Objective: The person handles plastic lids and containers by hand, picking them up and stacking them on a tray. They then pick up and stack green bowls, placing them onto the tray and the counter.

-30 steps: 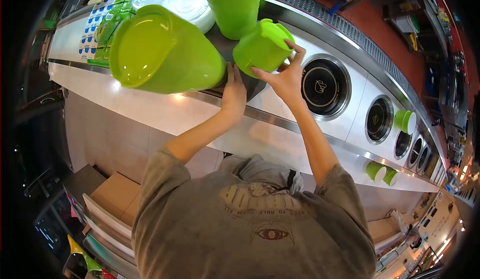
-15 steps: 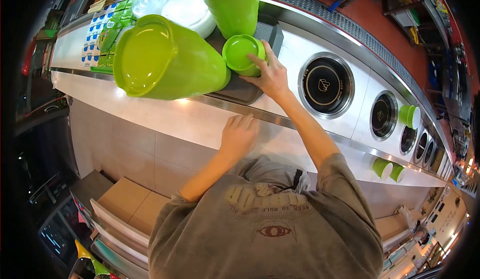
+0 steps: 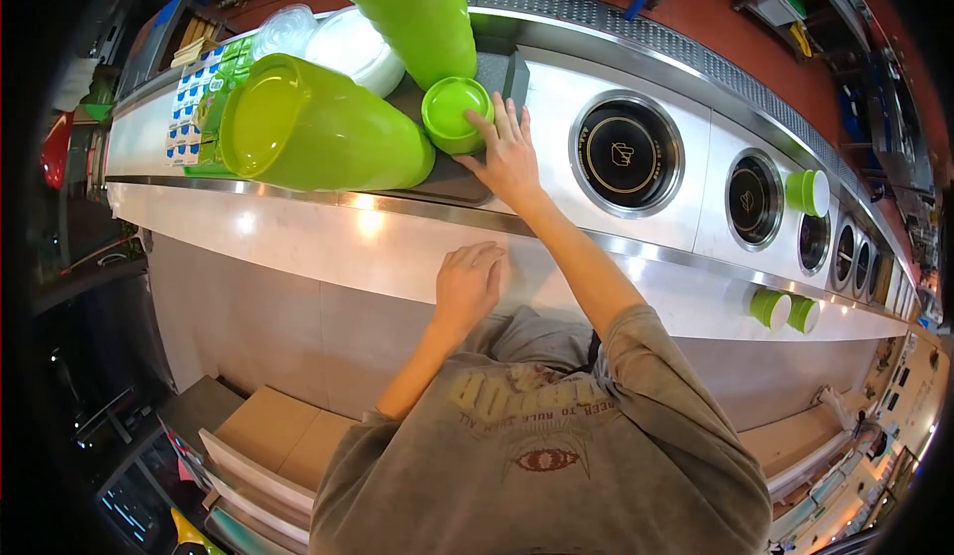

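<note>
My right hand (image 3: 510,158) has its fingers spread at the right side of a small green cup stack (image 3: 457,115), one fingertip over its rim. That stack stands on a dark grey tray (image 3: 467,189) between two tall stacks. One tall green stack (image 3: 417,18) rises behind it, and another green stack (image 3: 338,128) leans toward the camera on its left. My left hand (image 3: 469,279) rests near the front of the white counter (image 3: 388,232), fingers loosely curved and slightly apart, with nothing in it.
Round black cooktops (image 3: 626,155) run along the counter to the right, with green cups (image 3: 808,193) beside them. More green cups (image 3: 770,309) stand at the front edge. White lids or bowls (image 3: 348,46) and small cartons (image 3: 199,108) are at the left.
The view has shifted slightly. My right hand's fingers have straightened and spread beside the small cup stack. My left hand remains by the counter's front.
</note>
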Available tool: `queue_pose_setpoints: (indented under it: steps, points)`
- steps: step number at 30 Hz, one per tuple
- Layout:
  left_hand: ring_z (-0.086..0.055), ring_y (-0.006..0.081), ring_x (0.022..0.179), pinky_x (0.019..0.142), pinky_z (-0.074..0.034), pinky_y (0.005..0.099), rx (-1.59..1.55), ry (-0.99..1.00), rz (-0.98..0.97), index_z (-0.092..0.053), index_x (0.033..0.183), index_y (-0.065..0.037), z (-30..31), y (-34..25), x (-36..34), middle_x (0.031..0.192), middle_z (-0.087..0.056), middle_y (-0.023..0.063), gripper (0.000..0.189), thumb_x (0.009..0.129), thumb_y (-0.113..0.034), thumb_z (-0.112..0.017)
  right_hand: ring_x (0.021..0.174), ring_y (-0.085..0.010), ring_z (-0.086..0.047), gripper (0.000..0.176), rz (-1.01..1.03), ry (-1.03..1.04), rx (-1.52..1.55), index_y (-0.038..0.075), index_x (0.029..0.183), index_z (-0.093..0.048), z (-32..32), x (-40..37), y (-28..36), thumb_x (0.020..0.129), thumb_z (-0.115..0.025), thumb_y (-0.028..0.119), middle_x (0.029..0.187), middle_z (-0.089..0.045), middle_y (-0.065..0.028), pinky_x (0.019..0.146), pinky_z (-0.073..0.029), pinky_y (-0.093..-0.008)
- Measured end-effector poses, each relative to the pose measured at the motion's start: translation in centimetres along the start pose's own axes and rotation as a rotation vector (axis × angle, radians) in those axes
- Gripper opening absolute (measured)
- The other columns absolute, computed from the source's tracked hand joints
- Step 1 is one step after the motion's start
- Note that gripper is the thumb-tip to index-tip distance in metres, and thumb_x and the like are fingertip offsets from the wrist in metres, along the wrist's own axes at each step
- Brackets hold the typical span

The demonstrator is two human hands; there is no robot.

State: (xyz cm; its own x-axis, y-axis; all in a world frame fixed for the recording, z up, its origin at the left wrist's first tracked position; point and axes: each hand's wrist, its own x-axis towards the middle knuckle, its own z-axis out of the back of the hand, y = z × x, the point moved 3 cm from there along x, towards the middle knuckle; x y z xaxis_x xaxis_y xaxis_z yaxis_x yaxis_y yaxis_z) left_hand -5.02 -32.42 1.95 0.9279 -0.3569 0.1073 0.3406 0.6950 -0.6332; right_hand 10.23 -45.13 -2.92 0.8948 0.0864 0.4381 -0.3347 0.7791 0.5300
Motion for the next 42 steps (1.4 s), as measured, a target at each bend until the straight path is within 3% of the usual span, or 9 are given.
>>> queue_pose_setpoints:
  steps: [7,10,19,22,27,30,34,39,42]
  points:
    - [-0.067,0.0318,0.098,0.088,-0.051,0.0404,-0.007,-0.126,0.188,-0.071,0.106,-0.006,1.7,2.3,-0.5,0.109,-0.072,0.0118,0.020,0.087,-0.006,-0.066,0.140,-0.0512,-0.034,0.077,-0.106,0.052,0.046,0.023,0.146,-0.046,1.5,-0.6,1.5,0.080,-0.080,0.045,0.151,-0.035,-0.0336,0.115,-0.027,-0.0606]
    - [-0.067,0.0331,0.098,0.088,-0.052,0.0401,-0.018,-0.185,0.263,-0.071,0.107,-0.006,2.7,3.9,-0.3,0.108,-0.072,0.0127,0.020,0.087,-0.006,-0.065,0.138,-0.0495,-0.039,0.075,-0.134,0.028,0.094,0.014,0.142,-0.047,2.5,0.2,2.0,0.081,-0.081,0.042,0.149,-0.039,-0.0313,0.111,-0.032,-0.0633]
    - [-0.069,0.0306,0.096,0.086,-0.053,0.0377,-0.133,-0.155,0.231,-0.071,0.111,-0.005,2.0,3.6,0.6,0.106,-0.072,0.0150,0.024,0.088,-0.003,-0.065,0.132,-0.0460,-0.047,0.067,-0.212,-0.149,0.237,0.004,0.141,-0.042,6.8,0.9,1.8,0.088,-0.075,0.029,0.142,-0.050,-0.0256,0.109,-0.042,-0.0483]
    - [-0.068,0.0300,0.094,0.086,-0.053,0.0374,-0.190,-0.065,0.168,-0.071,0.111,-0.005,-0.3,2.2,0.6,0.104,-0.071,0.0149,0.024,0.088,-0.003,-0.065,0.136,-0.0484,-0.042,0.058,-0.286,-0.122,0.311,0.009,0.140,-0.046,12.1,-4.7,-0.7,0.091,-0.070,0.028,0.146,-0.042,-0.0322,0.112,-0.038,-0.0489]
    - [-0.068,0.0277,0.092,0.081,-0.055,0.0359,-0.273,0.074,0.139,-0.071,0.113,-0.005,-4.3,-0.8,-0.2,0.103,-0.071,0.0140,0.025,0.090,-0.003,-0.063,0.124,-0.0415,-0.056,0.038,-0.654,-0.306,0.080,0.008,0.125,-0.060,22.0,-20.3,-9.3,0.089,-0.069,0.013,0.135,-0.057,-0.0208,0.100,-0.049,-0.0444]
    - [-0.069,0.0228,0.092,0.076,-0.057,0.0330,-0.283,0.184,0.185,-0.072,0.114,-0.006,-5.9,-3.6,-0.5,0.104,-0.072,0.0123,0.024,0.091,-0.004,-0.062,0.099,-0.0203,-0.070,0.024,-0.830,-0.565,0.059,0.009,0.115,-0.068,29.0,-30.8,-13.9,0.091,-0.067,0.004,0.120,-0.068,-0.0125,0.073,-0.059,-0.0305]
    - [-0.069,0.0168,0.092,0.073,-0.059,0.0293,-0.277,0.301,0.193,-0.072,0.115,-0.006,-8.6,-6.9,-0.8,0.107,-0.073,0.0103,0.024,0.094,-0.005,-0.061,0.073,-0.0194,-0.071,0.023,-1.182,-0.951,0.042,0.004,0.119,-0.065,38.8,-45.3,-20.8,0.097,-0.063,0.010,0.098,-0.071,-0.0115,0.065,-0.059,-0.0292]
    - [-0.071,0.0177,0.093,0.075,-0.059,0.0307,-0.256,0.382,0.173,-0.072,0.114,-0.005,-13.6,-13.4,-1.2,0.108,-0.074,0.0107,0.022,0.094,-0.006,-0.061,0.075,-0.0254,-0.071,0.044,-1.400,-1.276,0.390,0.002,0.137,-0.050,47.5,-51.4,-26.6,0.098,-0.061,0.019,0.097,-0.068,-0.0194,0.067,-0.062,-0.0339]
    - [-0.071,0.0195,0.093,0.078,-0.059,0.0318,-0.261,0.485,0.122,-0.072,0.113,-0.004,-17.1,-19.7,-1.5,0.109,-0.073,0.0107,0.021,0.094,-0.008,-0.062,0.075,-0.0299,-0.071,0.056,-1.655,-1.231,0.521,0.003,0.143,-0.042,50.4,-51.6,-29.9,0.096,-0.064,0.024,0.097,-0.065,-0.0244,0.067,-0.064,-0.0367]
